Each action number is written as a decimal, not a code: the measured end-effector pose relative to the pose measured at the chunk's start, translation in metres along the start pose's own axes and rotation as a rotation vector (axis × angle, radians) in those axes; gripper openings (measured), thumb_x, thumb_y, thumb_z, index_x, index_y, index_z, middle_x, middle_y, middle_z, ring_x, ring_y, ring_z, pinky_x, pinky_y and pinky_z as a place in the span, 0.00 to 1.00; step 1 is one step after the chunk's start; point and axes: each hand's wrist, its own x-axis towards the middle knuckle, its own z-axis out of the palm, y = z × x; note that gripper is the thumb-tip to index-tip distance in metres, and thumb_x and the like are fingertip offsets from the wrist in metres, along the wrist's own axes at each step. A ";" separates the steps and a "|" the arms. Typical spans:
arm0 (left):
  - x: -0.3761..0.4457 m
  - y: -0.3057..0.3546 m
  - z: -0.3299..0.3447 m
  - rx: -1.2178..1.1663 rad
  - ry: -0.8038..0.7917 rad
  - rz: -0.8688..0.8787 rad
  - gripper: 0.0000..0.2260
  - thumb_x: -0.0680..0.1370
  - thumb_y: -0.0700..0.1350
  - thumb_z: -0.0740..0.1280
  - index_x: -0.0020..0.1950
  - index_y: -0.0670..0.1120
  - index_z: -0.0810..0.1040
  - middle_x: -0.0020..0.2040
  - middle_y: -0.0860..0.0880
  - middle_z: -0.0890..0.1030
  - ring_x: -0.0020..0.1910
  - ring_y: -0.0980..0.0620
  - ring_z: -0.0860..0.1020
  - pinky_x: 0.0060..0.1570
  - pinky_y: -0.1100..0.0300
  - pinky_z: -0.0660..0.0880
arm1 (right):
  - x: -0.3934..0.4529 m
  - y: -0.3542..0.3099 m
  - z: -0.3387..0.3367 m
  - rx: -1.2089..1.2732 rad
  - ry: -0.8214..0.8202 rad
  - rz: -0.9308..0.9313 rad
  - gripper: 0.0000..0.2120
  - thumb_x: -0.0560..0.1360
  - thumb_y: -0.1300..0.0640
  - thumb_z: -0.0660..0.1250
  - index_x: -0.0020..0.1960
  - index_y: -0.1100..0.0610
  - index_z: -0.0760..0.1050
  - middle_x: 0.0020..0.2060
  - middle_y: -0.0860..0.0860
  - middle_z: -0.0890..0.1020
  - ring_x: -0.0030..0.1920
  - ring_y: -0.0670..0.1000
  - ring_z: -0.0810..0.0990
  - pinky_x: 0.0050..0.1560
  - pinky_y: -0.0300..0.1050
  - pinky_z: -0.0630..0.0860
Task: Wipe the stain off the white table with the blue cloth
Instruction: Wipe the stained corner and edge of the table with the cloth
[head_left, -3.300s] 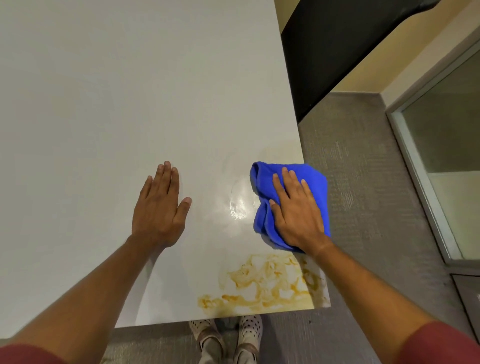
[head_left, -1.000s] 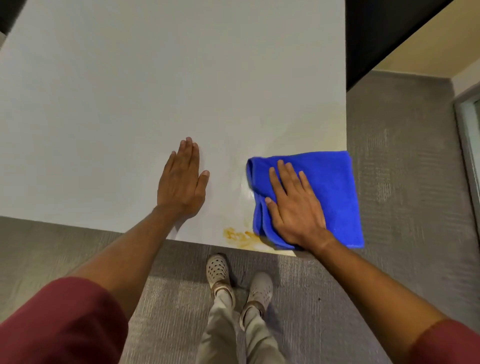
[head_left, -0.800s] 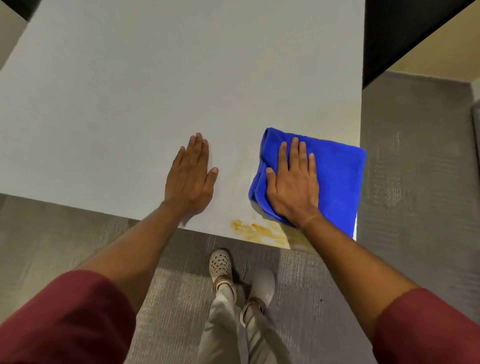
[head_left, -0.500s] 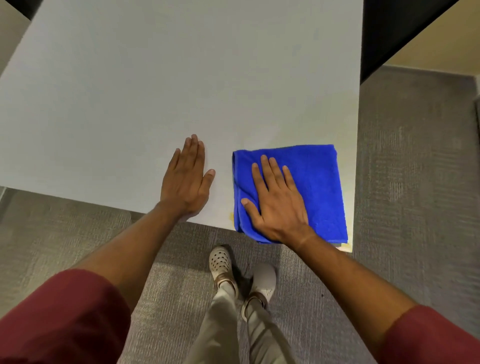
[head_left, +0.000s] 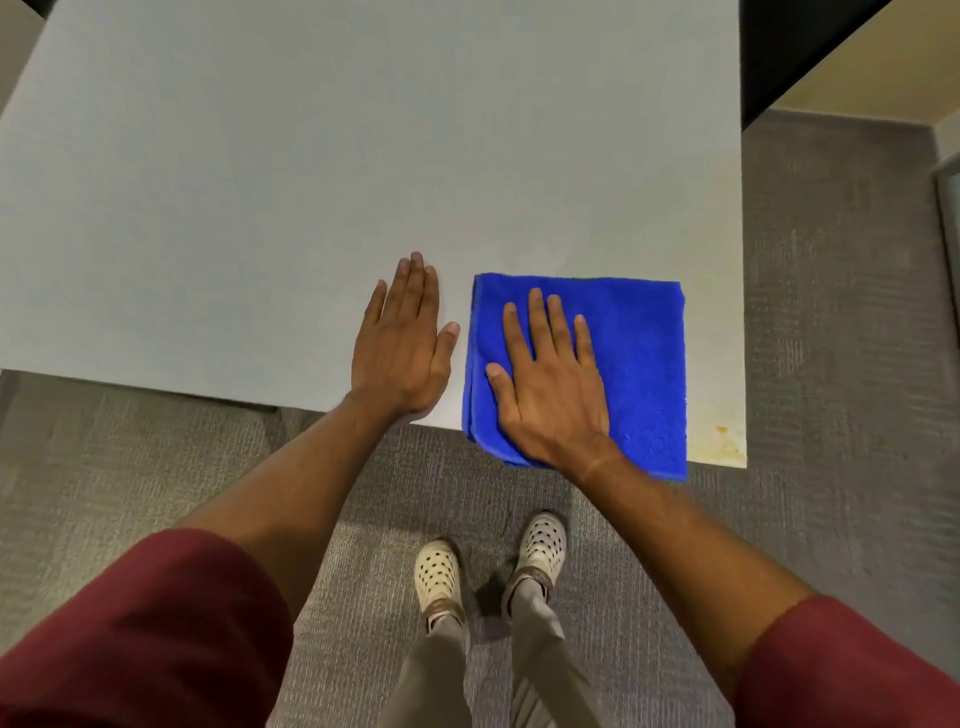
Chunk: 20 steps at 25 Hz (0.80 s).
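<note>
The white table (head_left: 311, 182) fills the upper and middle part of the frame, its near edge running across the middle from the left side down toward the lower right, where its corner sits at the right of centre. The blue cloth (head_left: 639, 364) lies folded into a rough square on the table just inside that corner, its lower edge hanging slightly past the table's near edge. The right hand (head_left: 550, 395) lies palm down on the left half of the cloth, fingers (head_left: 537, 322) straight and slightly spread, pressing flat rather than gripping. The left hand (head_left: 402, 348) lies palm down on bare table just left of the cloth, fingers together and extended, thumb out toward the cloth without touching it, holding nothing. A patch of yellow-brown stain (head_left: 722, 441) shows on the table's corner, just right of the cloth's lower right edge; a fainter yellowish tint runs up the table's right edge above it. Below the table, grey carpet (head_left: 156, 467) covers the floor, with 2 pale perforated shoes (head_left: 540, 540) in the lower centre and dark red sleeves (head_left: 145, 634) at both lower corners
</note>
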 end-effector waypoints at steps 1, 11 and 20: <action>-0.001 -0.001 0.000 -0.002 -0.004 0.005 0.30 0.82 0.55 0.46 0.80 0.41 0.46 0.81 0.42 0.46 0.80 0.48 0.44 0.77 0.51 0.42 | -0.013 0.004 0.001 -0.010 -0.018 -0.040 0.32 0.81 0.40 0.45 0.80 0.55 0.50 0.80 0.58 0.51 0.80 0.57 0.48 0.79 0.59 0.47; 0.000 0.001 0.002 0.013 0.015 -0.004 0.30 0.82 0.55 0.44 0.80 0.40 0.45 0.81 0.41 0.45 0.80 0.47 0.42 0.77 0.48 0.43 | -0.015 0.029 -0.005 -0.045 0.044 0.379 0.33 0.81 0.41 0.44 0.80 0.60 0.50 0.79 0.61 0.52 0.80 0.60 0.49 0.78 0.60 0.47; 0.002 0.000 0.002 0.036 -0.030 0.006 0.31 0.81 0.56 0.44 0.80 0.41 0.42 0.81 0.43 0.41 0.79 0.48 0.40 0.77 0.49 0.42 | -0.073 0.039 0.005 -0.017 0.006 0.187 0.35 0.80 0.37 0.46 0.80 0.58 0.51 0.80 0.57 0.51 0.80 0.55 0.48 0.79 0.57 0.48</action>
